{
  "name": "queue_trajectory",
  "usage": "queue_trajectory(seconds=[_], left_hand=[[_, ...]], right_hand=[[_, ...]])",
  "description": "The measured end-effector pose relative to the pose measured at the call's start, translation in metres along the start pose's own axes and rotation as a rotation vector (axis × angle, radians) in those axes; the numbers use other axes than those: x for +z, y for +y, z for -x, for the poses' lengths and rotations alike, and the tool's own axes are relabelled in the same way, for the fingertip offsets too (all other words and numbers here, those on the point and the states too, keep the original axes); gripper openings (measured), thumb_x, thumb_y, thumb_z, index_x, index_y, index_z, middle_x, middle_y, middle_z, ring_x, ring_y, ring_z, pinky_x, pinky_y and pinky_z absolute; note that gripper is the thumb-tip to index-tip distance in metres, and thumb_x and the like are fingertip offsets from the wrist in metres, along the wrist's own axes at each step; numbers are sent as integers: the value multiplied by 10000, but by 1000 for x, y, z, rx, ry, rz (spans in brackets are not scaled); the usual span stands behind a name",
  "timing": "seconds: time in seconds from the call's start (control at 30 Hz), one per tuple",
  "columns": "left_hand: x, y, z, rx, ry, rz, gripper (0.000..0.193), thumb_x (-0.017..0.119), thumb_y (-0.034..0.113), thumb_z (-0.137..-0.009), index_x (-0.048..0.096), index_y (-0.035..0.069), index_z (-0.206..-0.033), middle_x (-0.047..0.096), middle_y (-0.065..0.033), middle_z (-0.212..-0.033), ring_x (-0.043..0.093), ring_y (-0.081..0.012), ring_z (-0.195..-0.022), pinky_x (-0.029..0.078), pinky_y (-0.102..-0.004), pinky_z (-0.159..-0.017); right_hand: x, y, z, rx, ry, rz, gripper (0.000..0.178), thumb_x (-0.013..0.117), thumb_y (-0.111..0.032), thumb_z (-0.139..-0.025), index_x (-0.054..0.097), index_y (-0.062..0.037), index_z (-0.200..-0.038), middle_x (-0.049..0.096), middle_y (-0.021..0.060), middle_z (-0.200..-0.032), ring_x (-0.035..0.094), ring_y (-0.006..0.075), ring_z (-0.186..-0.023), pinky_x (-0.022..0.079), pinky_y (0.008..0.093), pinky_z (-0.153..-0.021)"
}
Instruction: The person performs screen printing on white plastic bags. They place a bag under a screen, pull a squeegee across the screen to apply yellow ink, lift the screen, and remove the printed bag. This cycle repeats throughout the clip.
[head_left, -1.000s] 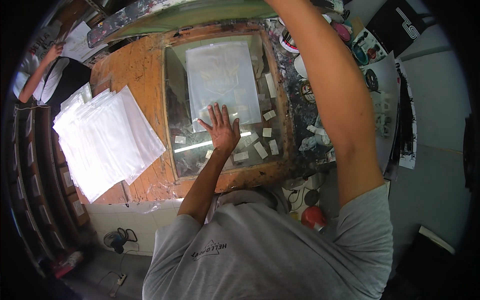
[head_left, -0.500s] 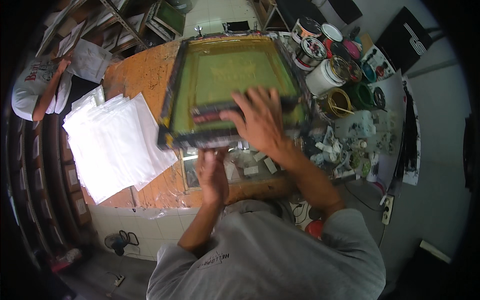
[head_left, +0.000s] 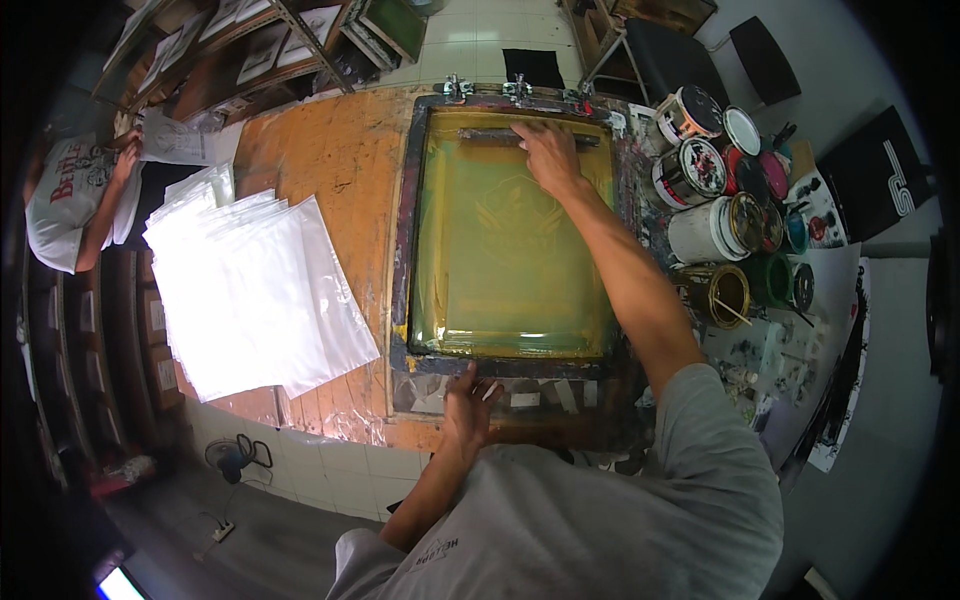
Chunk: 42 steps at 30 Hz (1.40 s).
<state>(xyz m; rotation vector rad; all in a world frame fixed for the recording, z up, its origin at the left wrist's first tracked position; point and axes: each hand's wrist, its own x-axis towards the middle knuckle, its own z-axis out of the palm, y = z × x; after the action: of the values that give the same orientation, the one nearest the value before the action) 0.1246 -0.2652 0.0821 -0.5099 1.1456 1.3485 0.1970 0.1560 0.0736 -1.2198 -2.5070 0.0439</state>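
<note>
A screen-printing frame (head_left: pixel 402 250) with dark, stained edges and yellow-green mesh lies over the table in front of me. A faint emblem shows in its mesh. My right hand (head_left: pixel 550 155) reaches to the far end and grips a squeegee (head_left: pixel 485 135), a long dark bar lying crosswise on the mesh. At the frame's near edge is my left hand (head_left: pixel 468 408), its thumb and fingers apart and nothing visible in it. Whether the thumb touches the edge I cannot tell. Metal hinge clamps (head_left: pixel 517 90) sit along the frame's far edge.
A stack of white sheets in clear film (head_left: pixel 260 290) lies left on the wooden table (head_left: pixel 330 140). Paint cans and tubs (head_left: pixel 700 225) crowd the right side. At the far left, a person (head_left: pixel 80 190) holds a pale sheet. Shelves (head_left: pixel 240 60) stand behind.
My right hand has pushed the squeegee from the near part of the mesh to the far end. The frame's near side has come down, and my left hand's grip there has loosened.
</note>
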Motion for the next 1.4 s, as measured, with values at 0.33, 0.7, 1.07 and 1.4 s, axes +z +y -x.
queue_trajectory(seconds=[0.33,0.7,1.07,1.4], left_hand=[[6,2,21,84,-72,-36,237,674,168,-969,523,78,-1129,570,-58,-1086,604,-228,-1034,507,-433,-856],[-15,-11,-13,95,-138,-100,317,562,237,-964,556,68,-1232,535,-79,-1128,517,-268,-1216,350,-585,-1101],[-12,-12,-17,77,-64,-93,604,623,360,-929,434,61,-1419,452,-129,-1221,480,-337,-1265,338,-629,-1108],[1,-6,-8,45,43,-63,454,625,363,-964,480,71,-1280,437,-128,-1181,489,-334,-1191,385,-624,-1067]], right_hand=[[-48,-101,154,-52,-51,-109,492,718,-1,-780,669,-104,-1259,709,130,-1178,639,348,-1110,462,506,-957],[-116,-170,252,100,-332,-177,612,697,18,-789,584,-107,-1377,682,139,-1101,604,321,-1077,406,505,-905],[-56,-151,253,43,-212,26,736,810,-103,-789,492,-164,-1450,562,75,-1160,550,265,-1192,94,802,-1154],[6,-61,70,34,-116,9,651,766,-73,-816,553,-169,-1424,629,68,-1226,576,263,-1239,53,826,-1152]])
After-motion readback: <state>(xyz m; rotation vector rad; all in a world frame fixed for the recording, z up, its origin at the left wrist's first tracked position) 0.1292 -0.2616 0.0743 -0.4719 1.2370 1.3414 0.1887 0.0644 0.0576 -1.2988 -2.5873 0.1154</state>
